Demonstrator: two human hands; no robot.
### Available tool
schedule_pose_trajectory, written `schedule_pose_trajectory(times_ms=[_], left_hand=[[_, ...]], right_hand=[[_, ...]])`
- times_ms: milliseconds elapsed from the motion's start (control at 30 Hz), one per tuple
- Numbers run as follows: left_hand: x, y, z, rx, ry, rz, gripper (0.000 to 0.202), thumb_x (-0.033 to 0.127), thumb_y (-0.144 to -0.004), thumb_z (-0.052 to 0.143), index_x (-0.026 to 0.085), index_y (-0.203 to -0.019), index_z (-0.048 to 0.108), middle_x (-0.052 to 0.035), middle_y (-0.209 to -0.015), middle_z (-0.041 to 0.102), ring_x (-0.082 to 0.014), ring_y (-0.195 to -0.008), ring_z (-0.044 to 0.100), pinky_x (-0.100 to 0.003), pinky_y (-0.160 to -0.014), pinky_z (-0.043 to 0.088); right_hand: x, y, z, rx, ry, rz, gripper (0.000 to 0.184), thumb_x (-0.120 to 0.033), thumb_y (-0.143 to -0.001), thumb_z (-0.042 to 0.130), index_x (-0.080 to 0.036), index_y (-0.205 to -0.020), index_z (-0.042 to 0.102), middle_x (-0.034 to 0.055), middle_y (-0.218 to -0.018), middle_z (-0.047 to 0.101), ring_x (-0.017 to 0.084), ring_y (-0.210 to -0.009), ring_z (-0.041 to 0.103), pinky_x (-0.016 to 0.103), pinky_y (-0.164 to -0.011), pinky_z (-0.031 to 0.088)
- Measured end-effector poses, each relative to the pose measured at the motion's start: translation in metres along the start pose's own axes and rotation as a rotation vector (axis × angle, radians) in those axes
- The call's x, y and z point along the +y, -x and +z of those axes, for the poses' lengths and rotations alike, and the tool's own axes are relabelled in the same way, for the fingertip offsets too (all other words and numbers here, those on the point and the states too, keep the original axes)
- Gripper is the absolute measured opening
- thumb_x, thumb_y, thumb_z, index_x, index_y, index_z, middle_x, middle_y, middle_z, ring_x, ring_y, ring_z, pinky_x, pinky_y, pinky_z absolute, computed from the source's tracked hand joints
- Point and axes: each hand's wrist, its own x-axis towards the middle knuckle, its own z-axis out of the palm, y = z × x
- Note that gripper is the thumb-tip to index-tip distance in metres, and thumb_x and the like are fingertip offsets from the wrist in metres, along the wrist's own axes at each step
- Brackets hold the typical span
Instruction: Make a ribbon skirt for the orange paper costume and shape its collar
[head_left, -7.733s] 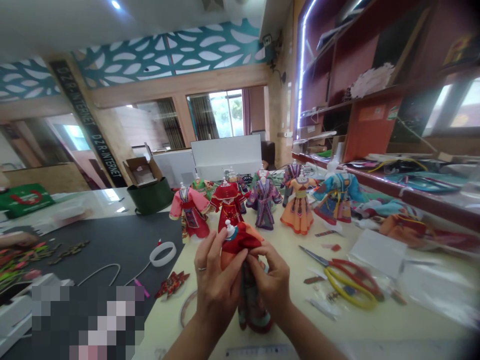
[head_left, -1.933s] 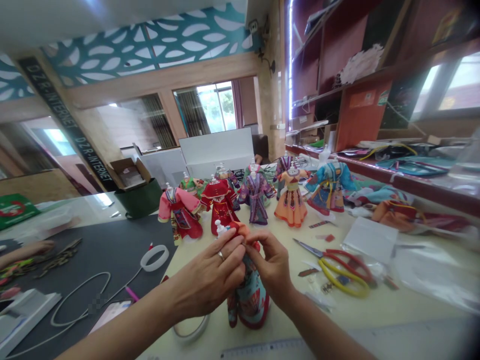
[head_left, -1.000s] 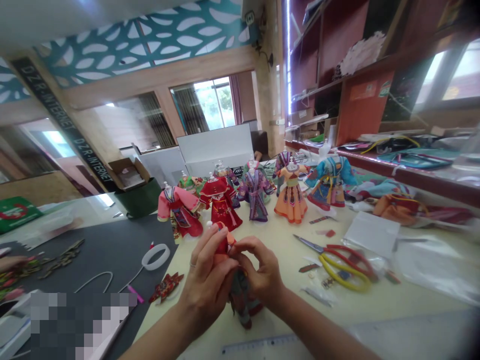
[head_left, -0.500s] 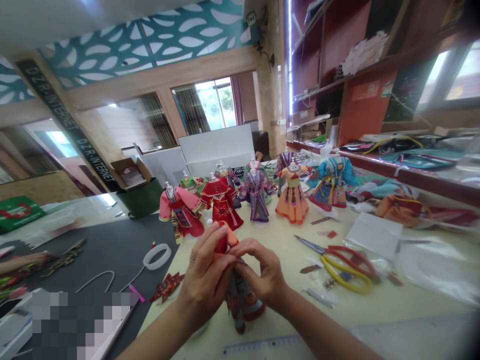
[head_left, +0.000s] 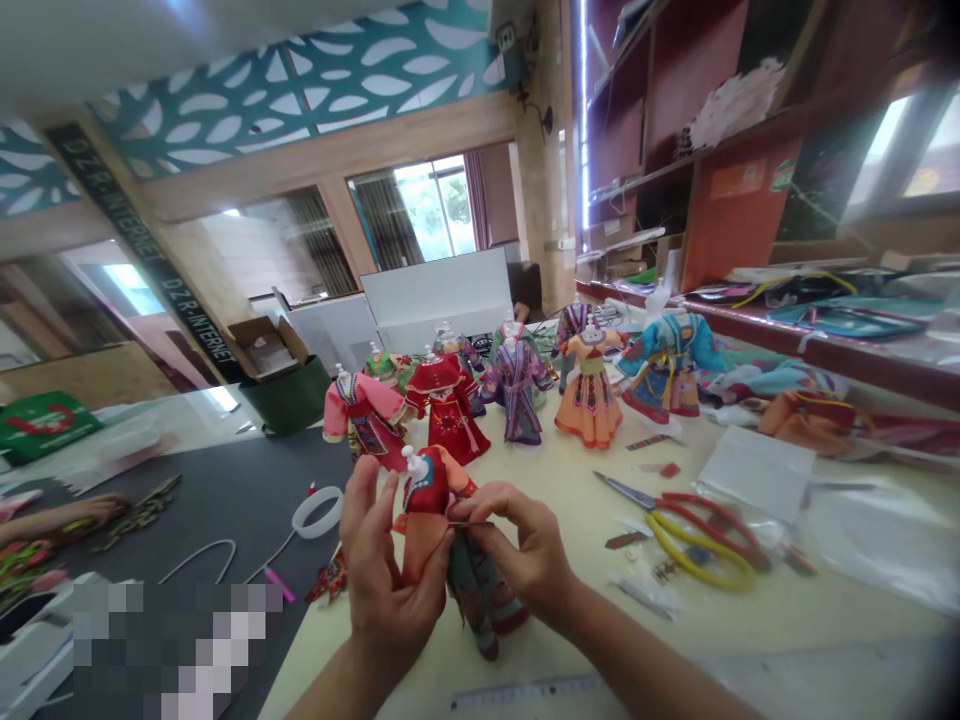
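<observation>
Between my hands is a miniature dress (head_left: 429, 487) on a small white stand with a knob on top. It has a red bodice, orange sleeves and a grey-green skirt (head_left: 484, 590) with a red hem. My left hand (head_left: 394, 575) is around its left side, thumb pressed on the orange sleeve and the other fingers raised. At the waist, my right hand (head_left: 521, 545) pinches a thin dark strip (head_left: 471, 525) between thumb and forefinger. Behind stand several dressed miniature stands, among them a red dress (head_left: 442, 400) and an orange dress (head_left: 589, 395).
Scissors (head_left: 701, 540) with red and yellow handles lie to the right, near fabric scraps and plastic bags. A clear ruler (head_left: 525, 692) is at the front edge. To the left are a white tape roll (head_left: 316, 512) and another person's hand (head_left: 105, 508).
My left hand's fingers have lifted and swung left off the bodice, uncovering the white knob and collar. My right hand stays at the waist. The view has shifted slightly.
</observation>
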Motion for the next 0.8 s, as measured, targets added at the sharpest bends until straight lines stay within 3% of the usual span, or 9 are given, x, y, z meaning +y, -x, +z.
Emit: schedule_pose_trajectory(times_ms=[133, 267, 367, 533, 800], left_hand=[[0.007, 0.007, 0.001, 0.127, 0.109, -0.38, 0.071, 0.019, -0.07, 0.072, 0.025, -0.131, 0.036, -0.0103, -0.123, 0.048, -0.0264, -0.115, 0.052, -0.045, -0.096, 0.045], [0.014, 0.001, 0.001, 0.057, 0.241, -0.69, 0.073, 0.029, -0.069, 0.073, 0.025, -0.132, 0.035, -0.0087, -0.113, 0.058, -0.0239, -0.101, 0.062, -0.034, -0.081, 0.053], [0.02, -0.006, 0.002, 0.025, 0.323, -0.827, 0.076, 0.033, -0.065, 0.075, 0.025, -0.132, 0.037, -0.0066, -0.103, 0.065, -0.0208, -0.084, 0.067, -0.028, -0.069, 0.056], [0.018, -0.008, 0.002, 0.001, 0.356, -0.886, 0.076, 0.033, -0.062, 0.077, 0.024, -0.129, 0.042, -0.0005, -0.084, 0.067, -0.0152, -0.068, 0.066, -0.022, -0.061, 0.054], [0.009, -0.003, 0.003, -0.014, 0.333, -0.811, 0.067, 0.034, -0.067, 0.073, 0.023, -0.127, 0.043, -0.0052, -0.099, 0.066, -0.0224, -0.086, 0.067, -0.03, -0.071, 0.056]], right_hand=[[0.001, 0.001, 0.002, -0.002, 0.017, -0.002, 0.007, -0.014, -0.08, 0.055, -0.02, -0.078, 0.058, 0.0067, -0.087, 0.07, 0.019, -0.085, 0.063, 0.036, -0.08, 0.049], [0.001, 0.0, 0.004, -0.016, 0.019, 0.006, 0.007, -0.014, -0.081, 0.055, -0.02, -0.077, 0.058, 0.0064, -0.088, 0.07, 0.018, -0.086, 0.063, 0.036, -0.081, 0.049], [0.002, 0.0, 0.004, -0.005, 0.026, 0.028, 0.007, -0.014, -0.079, 0.056, -0.02, -0.077, 0.058, 0.0059, -0.087, 0.07, 0.018, -0.084, 0.064, 0.034, -0.078, 0.05], [0.002, 0.002, 0.005, 0.039, 0.061, 0.067, 0.004, -0.017, -0.077, 0.058, -0.019, -0.078, 0.062, 0.0062, -0.081, 0.069, 0.019, -0.077, 0.065, 0.033, -0.071, 0.052], [-0.002, 0.003, 0.012, 0.1, 0.076, 0.091, 0.005, -0.018, -0.077, 0.057, -0.018, -0.076, 0.062, 0.0041, -0.075, 0.068, 0.016, -0.069, 0.064, 0.028, -0.065, 0.051]])
